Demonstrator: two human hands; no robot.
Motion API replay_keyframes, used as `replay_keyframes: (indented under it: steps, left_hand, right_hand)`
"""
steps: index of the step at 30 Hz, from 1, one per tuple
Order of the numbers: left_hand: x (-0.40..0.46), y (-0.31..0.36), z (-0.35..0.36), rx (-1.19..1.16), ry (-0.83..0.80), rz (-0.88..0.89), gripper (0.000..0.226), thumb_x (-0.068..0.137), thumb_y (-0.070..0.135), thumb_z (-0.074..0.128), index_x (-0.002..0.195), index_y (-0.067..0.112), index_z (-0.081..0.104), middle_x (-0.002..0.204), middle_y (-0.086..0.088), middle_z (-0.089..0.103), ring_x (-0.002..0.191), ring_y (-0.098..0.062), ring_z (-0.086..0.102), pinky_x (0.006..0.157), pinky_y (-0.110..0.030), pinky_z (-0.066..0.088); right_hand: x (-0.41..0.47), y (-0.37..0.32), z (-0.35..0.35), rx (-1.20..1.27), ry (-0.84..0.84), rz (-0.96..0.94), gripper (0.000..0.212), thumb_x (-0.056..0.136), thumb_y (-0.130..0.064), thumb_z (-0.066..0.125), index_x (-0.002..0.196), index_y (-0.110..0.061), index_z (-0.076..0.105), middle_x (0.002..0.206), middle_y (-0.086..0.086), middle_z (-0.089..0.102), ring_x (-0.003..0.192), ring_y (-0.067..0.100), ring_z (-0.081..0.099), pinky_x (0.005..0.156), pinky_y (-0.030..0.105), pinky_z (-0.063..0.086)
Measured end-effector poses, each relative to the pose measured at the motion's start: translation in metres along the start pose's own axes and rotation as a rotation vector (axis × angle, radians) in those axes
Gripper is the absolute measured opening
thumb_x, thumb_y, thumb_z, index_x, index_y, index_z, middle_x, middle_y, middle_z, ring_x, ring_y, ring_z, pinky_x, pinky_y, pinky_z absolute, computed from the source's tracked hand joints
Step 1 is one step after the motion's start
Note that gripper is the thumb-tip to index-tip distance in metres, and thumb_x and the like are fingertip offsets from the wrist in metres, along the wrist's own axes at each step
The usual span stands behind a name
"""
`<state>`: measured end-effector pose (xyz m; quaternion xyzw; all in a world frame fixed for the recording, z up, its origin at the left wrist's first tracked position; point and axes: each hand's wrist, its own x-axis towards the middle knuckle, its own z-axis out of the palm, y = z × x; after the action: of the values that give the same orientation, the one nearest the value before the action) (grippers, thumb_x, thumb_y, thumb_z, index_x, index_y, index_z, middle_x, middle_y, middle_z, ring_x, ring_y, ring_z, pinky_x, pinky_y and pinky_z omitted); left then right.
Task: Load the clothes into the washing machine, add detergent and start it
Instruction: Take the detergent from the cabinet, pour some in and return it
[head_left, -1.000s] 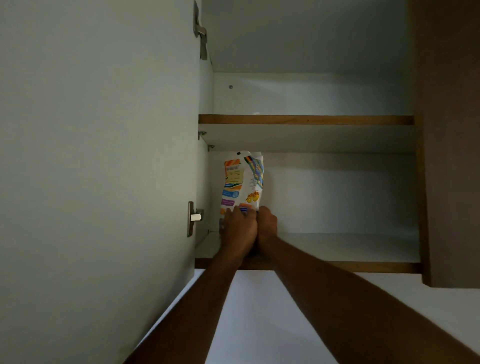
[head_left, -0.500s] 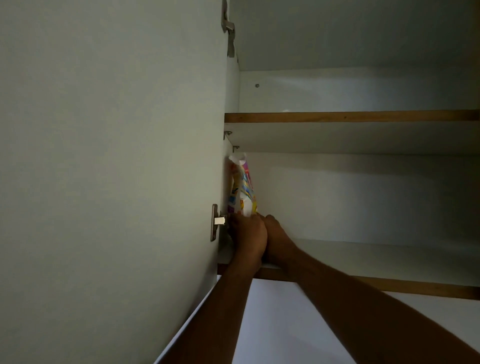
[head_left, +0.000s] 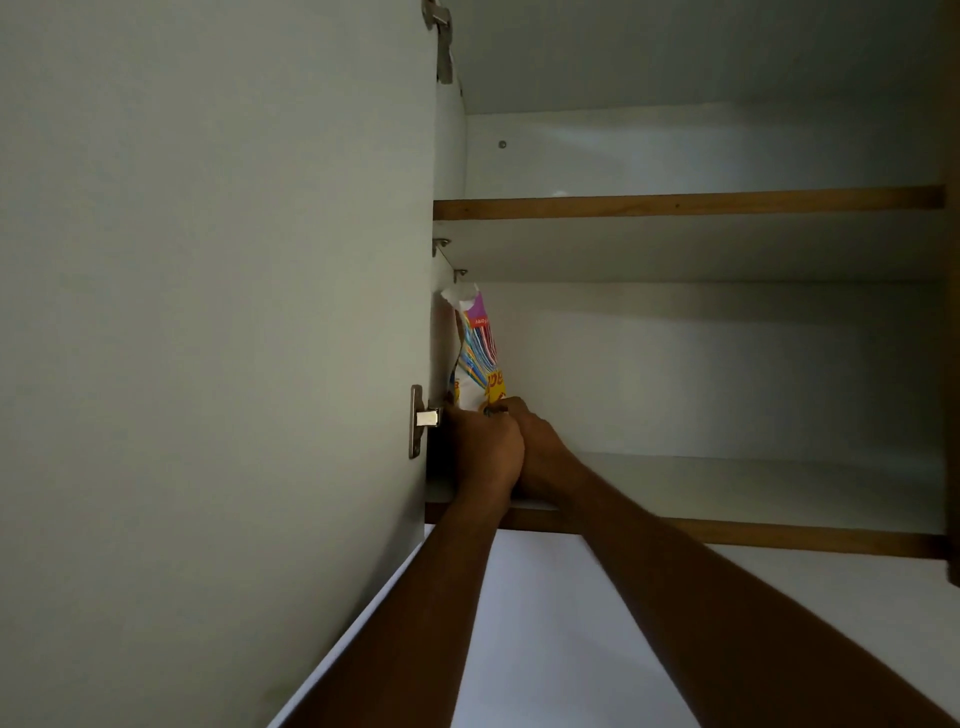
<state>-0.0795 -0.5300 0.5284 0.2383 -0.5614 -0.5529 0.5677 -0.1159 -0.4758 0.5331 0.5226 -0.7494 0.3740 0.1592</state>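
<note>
- We are gripping the base of the colourful printed detergent pouch (head_left: 477, 358) w/ both hands: left hand (head_left: 483, 452) and right hand (head_left: 540, 447) are curling round its lower end, side by side and touching.
- The pouch is standing upright at the far left of the lower white cupboard shelf (head_left: 753, 483), pressing close to the cupboard's left inner wall, just beside the metal door hinge (head_left: 423, 418). Its top looks torn open.
- Progress, as judged: we are somewhere in the detergent stage. No washing machine or clothes are showing in view, so loading status can't be confirmed; dosing and starting can't be confirmed either.
- Clearances: the open white cupboard door (head_left: 208, 338) is crowding the left side; no room for moving leftward.
- The upper wood-edged shelf (head_left: 685, 202) is sitting just above the pouch top; approx. no lift room.
- Open room is lying to the right along the shelf and outward over the wooden front lip (head_left: 779, 532).
- Risk, as judged: tilting an opened pouch may spill contents.
</note>
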Motion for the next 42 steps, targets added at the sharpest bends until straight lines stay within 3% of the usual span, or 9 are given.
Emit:
replay_keyframes:
  steps: [10,24,29,31,33,36,38,40,42]
  left_hand:
    - [0.005,0.004,0.009,0.059,0.084,-0.178,0.042,0.095,0.008,0.055,0.136,0.006,0.046,0.135,-0.014,0.055,0.125,-0.032,0.053,0.105,-0.039,0.04]
    - [-0.005,0.002,-0.005,0.152,0.006,-0.031,0.045,0.089,0.017,0.064,0.132,0.012,0.052,0.125,-0.007,0.063,0.116,-0.028,0.062,0.088,-0.037,0.054]
    - [-0.007,-0.001,-0.005,0.238,0.018,0.002,0.058,0.08,0.027,0.071,0.133,0.013,0.051,0.125,-0.006,0.062,0.115,-0.027,0.062,0.087,-0.043,0.058]
    - [-0.009,0.002,-0.007,0.219,0.002,-0.012,0.056,0.08,0.022,0.07,0.131,0.012,0.05,0.123,-0.006,0.063,0.114,-0.027,0.062,0.089,-0.042,0.057]
    - [-0.014,0.007,-0.011,0.193,-0.01,-0.048,0.052,0.082,0.017,0.068,0.131,0.011,0.051,0.123,-0.006,0.063,0.114,-0.026,0.062,0.089,-0.039,0.056]
    - [-0.018,0.011,-0.016,0.13,-0.015,-0.048,0.049,0.083,0.016,0.066,0.13,0.012,0.054,0.122,-0.005,0.064,0.112,-0.026,0.063,0.084,-0.034,0.054]
    - [-0.02,0.01,-0.016,0.082,-0.044,-0.064,0.054,0.076,0.022,0.064,0.129,0.016,0.056,0.119,-0.004,0.066,0.108,-0.026,0.064,0.083,-0.033,0.055]
    - [-0.027,0.012,-0.019,0.068,-0.05,-0.103,0.077,0.054,0.033,0.063,0.129,0.019,0.054,0.12,-0.004,0.064,0.107,-0.026,0.063,0.087,-0.037,0.056]
    - [-0.055,0.028,-0.026,0.068,-0.054,-0.162,0.09,0.053,0.035,0.068,0.138,0.016,0.045,0.134,-0.007,0.052,0.119,-0.029,0.053,0.097,-0.044,0.05]
  right_hand:
    - [0.006,0.007,0.004,-0.004,-0.069,0.13,0.059,0.085,-0.029,0.076,0.13,-0.004,0.048,0.127,0.014,0.059,0.115,0.03,0.059,0.093,0.035,0.048]
    - [-0.007,-0.001,-0.008,-0.178,-0.265,0.178,0.039,0.095,-0.027,0.063,0.128,-0.007,0.061,0.127,0.013,0.063,0.115,0.027,0.059,0.099,0.038,0.048]
    - [-0.023,0.003,-0.028,0.097,-0.131,0.364,0.029,0.085,-0.015,0.067,0.11,-0.002,0.067,0.108,0.012,0.067,0.096,0.022,0.063,0.085,0.037,0.054]
    - [-0.029,0.001,-0.032,0.141,-0.086,0.38,0.011,0.08,-0.009,0.068,0.088,-0.002,0.068,0.087,0.013,0.063,0.079,0.02,0.06,0.068,0.032,0.05]
    - [-0.035,-0.002,-0.033,0.201,-0.01,0.392,0.014,0.08,-0.007,0.07,0.069,-0.004,0.062,0.07,0.008,0.059,0.062,0.017,0.057,0.056,0.028,0.047]
    - [-0.042,-0.004,-0.035,0.341,0.197,0.394,0.02,0.087,-0.016,0.067,0.071,-0.005,0.068,0.075,0.017,0.07,0.066,0.03,0.069,0.069,0.04,0.061]
    - [-0.049,-0.004,-0.04,0.256,0.269,0.351,0.033,0.092,-0.027,0.063,0.069,-0.004,0.066,0.075,0.02,0.07,0.075,0.035,0.069,0.077,0.044,0.059]
    - [-0.062,-0.004,-0.05,0.069,0.323,0.275,0.04,0.098,-0.032,0.055,0.068,-0.004,0.059,0.07,0.015,0.064,0.075,0.032,0.064,0.074,0.037,0.054]
    - [-0.076,-0.001,-0.065,-0.132,0.436,0.171,0.039,0.101,-0.032,0.048,0.073,-0.007,0.057,0.076,0.016,0.062,0.077,0.032,0.059,0.072,0.038,0.047]
